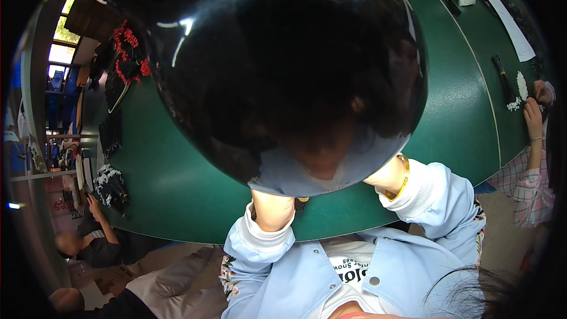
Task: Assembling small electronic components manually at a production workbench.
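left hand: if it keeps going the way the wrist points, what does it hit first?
The left hand points up and away, and its fingers vanish behind a big glossy black dome that fills the view. That dome looks like the first thing met, probably already touched. Beyond lies the green table; depth is unclear.

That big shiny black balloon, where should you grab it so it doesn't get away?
Probably cup the balloon low down, one palm on each side. It is round and slick with no handle showing, and the left hand and right hand meet it there.
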`<action>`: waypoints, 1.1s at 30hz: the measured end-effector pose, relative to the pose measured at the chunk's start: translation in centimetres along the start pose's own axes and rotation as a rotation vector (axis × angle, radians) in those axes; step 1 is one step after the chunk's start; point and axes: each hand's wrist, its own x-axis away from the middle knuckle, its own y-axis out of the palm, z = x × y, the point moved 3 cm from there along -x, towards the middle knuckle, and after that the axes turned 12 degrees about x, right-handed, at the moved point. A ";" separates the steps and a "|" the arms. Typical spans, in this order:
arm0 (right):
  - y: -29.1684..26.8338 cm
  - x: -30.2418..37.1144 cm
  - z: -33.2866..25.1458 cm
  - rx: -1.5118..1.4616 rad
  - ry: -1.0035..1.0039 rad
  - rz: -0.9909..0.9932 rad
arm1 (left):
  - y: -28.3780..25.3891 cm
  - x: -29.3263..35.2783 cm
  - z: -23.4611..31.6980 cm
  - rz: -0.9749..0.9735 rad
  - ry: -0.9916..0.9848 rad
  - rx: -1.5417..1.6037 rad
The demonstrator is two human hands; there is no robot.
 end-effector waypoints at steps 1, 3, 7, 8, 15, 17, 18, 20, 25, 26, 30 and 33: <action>0.0 0.0 0.0 0.014 0.019 -0.006 | -0.1 0.0 0.0 0.023 0.012 -0.037; 0.0 0.0 0.1 0.012 0.033 -0.006 | 0.2 0.0 0.2 0.026 0.005 -0.032; 0.0 0.1 -1.1 -0.020 0.067 0.002 | 0.5 -0.1 0.4 -0.005 0.022 -0.004; 0.1 0.1 -1.0 -0.025 0.080 0.001 | 0.4 -0.1 0.4 -0.003 0.022 -0.005; 0.0 0.0 -0.3 -0.015 0.074 -0.004 | 0.1 0.0 0.1 0.039 0.008 0.009; 0.0 0.0 -0.3 -0.002 0.079 -0.010 | 0.2 0.0 0.1 0.057 0.008 0.013; 0.0 0.0 -0.1 -0.003 0.074 -0.008 | 0.3 0.0 0.1 0.075 -0.006 0.019; 0.0 0.0 0.4 -0.004 0.068 -0.006 | 0.5 0.0 0.3 0.091 -0.020 0.025; -0.1 0.0 0.2 0.015 0.057 -0.016 | 0.5 0.0 0.2 0.065 -0.076 0.051; -0.1 0.0 0.3 0.020 0.077 -0.022 | 0.4 0.0 0.2 0.066 -0.075 0.051; 0.0 0.2 0.5 -0.042 0.024 -0.009 | 0.5 -0.1 0.1 0.082 -0.068 0.059; 0.1 0.0 0.8 -0.142 0.025 0.002 | 0.5 -0.1 0.1 0.075 -0.071 0.049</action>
